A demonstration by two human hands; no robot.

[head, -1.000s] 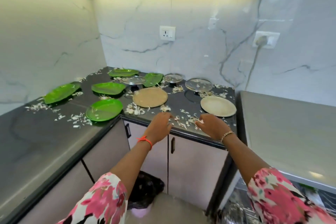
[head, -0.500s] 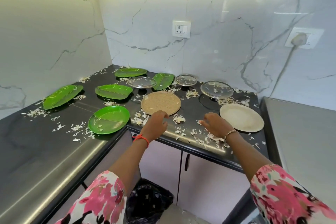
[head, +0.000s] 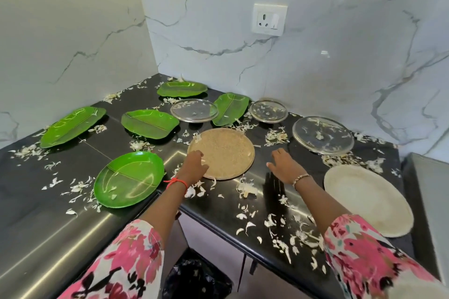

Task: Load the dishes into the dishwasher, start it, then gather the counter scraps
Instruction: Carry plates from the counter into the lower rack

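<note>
While the bottom edge crops a bin [head: 196,277], left hand [head: 194,165] curled at tan plate [head: 226,150], grip unclear, right hand [head: 284,165] spread open, scraps [head: 318,136] inside glass lids [head: 340,141].

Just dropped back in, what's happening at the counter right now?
A person is at the black counter, where five green plates, three glass lids and a cream plate all lie among scattered scraps. The left hand is on the near-left rim of the brown plate; whether it grips it is unclear. The right hand is open, fingers spread, just right of that plate, low over the counter.
</note>
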